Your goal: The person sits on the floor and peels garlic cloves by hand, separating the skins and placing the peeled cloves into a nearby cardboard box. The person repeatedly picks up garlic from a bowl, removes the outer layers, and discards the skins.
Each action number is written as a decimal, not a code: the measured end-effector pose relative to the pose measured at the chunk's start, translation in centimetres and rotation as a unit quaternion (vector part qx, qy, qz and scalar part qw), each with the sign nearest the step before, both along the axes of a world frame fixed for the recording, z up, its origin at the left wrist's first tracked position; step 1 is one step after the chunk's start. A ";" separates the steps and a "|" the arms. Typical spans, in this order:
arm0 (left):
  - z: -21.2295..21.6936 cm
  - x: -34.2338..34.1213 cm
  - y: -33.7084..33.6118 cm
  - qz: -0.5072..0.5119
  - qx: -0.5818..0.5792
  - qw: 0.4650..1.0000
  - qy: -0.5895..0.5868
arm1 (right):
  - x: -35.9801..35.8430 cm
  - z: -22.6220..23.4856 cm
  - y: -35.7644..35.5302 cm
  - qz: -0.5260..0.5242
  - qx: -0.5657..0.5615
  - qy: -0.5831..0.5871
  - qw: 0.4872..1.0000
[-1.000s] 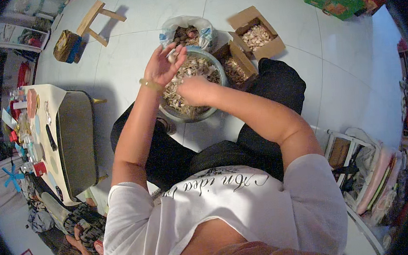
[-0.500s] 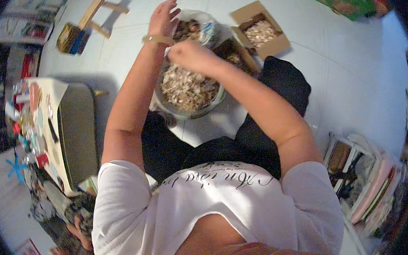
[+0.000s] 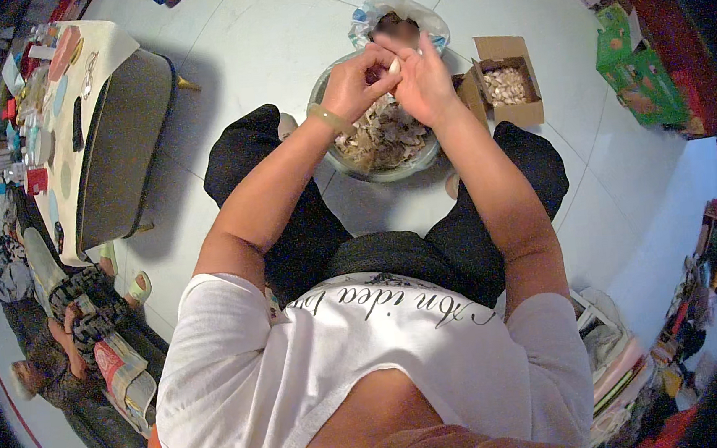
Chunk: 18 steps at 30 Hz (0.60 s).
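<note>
I sit on a white tiled floor with my legs spread around a round bowl point(image 3: 345, 159) full of pale husks and peelings. Both hands are raised together above the bowl's far rim. My left hand point(image 3: 356, 81), with a yellowish band on the wrist, and my right hand point(image 3: 425, 80) pinch the same small pale clove-like piece point(image 3: 394, 66) between their fingertips. Just beyond the hands lies a clear plastic bag point(image 3: 397, 19) with dark contents.
An open cardboard box point(image 3: 509, 86) of pale pieces stands right of the bowl. A low table point(image 3: 107, 134) cluttered with small items stands at my left. Another person sits by my lower left point(image 3: 80, 322). Green boxes point(image 3: 637, 76) and stacked things line the right side.
My head has tilted and the view shifted; the bowl now lies nearer the centre. My right hand rose from the bowl to meet my left hand, and both now hold one small piece.
</note>
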<state>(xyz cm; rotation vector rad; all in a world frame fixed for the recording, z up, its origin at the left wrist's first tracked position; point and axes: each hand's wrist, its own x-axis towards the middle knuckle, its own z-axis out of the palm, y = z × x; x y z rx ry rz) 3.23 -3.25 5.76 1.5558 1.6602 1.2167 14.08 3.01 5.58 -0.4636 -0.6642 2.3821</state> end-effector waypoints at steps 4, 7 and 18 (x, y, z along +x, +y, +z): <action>-1.1 -1.2 0.3 -0.005 -0.031 0.999 -0.018 | -0.6 -0.7 -0.6 0.008 0.114 -0.092 0.989; -1.0 -2.3 0.1 -0.031 -0.060 0.992 0.108 | -0.4 -1.0 -1.4 0.052 0.113 -0.114 0.986; 1.5 -4.9 3.6 -0.019 -0.116 0.974 -0.192 | 9.1 -5.3 5.2 -0.207 -0.034 -0.133 0.969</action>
